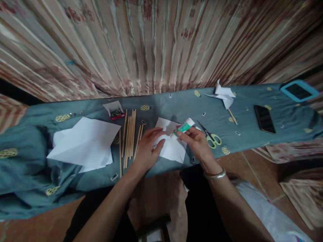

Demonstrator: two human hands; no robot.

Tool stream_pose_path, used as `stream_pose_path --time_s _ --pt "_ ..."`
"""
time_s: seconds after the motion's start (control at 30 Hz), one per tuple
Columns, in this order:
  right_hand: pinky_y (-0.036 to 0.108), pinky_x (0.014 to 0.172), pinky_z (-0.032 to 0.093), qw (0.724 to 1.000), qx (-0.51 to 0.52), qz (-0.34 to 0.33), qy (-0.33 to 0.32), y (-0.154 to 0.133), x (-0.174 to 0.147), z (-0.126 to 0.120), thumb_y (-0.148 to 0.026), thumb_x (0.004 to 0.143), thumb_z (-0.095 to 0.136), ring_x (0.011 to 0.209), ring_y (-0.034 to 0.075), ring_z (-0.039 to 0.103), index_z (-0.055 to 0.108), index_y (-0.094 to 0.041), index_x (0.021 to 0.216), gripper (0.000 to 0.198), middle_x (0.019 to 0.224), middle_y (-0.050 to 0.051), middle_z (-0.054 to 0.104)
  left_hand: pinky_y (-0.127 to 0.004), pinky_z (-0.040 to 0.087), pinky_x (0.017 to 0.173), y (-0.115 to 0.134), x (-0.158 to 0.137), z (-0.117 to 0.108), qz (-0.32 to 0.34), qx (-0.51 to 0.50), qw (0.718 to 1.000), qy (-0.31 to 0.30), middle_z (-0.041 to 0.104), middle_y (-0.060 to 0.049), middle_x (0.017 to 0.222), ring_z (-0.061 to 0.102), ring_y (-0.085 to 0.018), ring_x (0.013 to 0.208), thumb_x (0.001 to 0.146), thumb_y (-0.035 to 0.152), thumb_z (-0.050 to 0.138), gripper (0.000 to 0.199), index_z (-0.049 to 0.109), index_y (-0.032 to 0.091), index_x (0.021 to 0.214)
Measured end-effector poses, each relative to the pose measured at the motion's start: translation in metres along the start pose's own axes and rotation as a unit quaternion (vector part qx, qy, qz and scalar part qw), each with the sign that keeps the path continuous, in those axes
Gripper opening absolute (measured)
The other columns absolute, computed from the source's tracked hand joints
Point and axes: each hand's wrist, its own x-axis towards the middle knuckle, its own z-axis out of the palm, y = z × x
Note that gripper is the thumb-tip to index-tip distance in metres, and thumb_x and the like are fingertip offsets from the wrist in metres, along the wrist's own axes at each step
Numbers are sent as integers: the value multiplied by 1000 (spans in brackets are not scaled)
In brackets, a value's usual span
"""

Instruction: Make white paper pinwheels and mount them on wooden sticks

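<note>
A white square sheet of paper (173,151) lies on the cloth in front of me, with cuts running in from its corners. My left hand (148,146) is on its left side, thumb and fingers closed about a part of the paper. In my right hand (196,141) is a green and white glue stick (185,126), tilted with its lower end at the middle of the sheet. Green-handled scissors (213,139) lie just right of that hand. Several wooden sticks (130,137) lie left of my left hand.
Stacked white paper (85,143) lies at left, below an open box of small metal pieces (116,112). A paper pinwheel on a stick (224,95), a black phone (264,119) and a blue-framed tablet (299,90) are at right. A curtain (161,47) hangs behind the cloth-covered table (181,106).
</note>
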Motion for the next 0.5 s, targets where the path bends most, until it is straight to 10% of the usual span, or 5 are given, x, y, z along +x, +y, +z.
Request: stream_pose_path --time_s 0.3,0.5 --pt "19 74 56 937 287 200 -9 2 4 -5 -25 55 87 70 9 68 72 -19 75 26 77 -2 74 -57 35 105 3 -19 15 115 262 947 -142 47 -15 141 40 -31 130 89 21 52 33 60 21 121" --pt "18 57 51 977 178 121 14 12 7 -9 -37 66 81 60 8 63 68 -20 76 24 68 -3 70 -62 28 106 2 -22 20 79 292 937 -173 40 -18 146 28 -37 139 88 35 57 40 58 22 125"
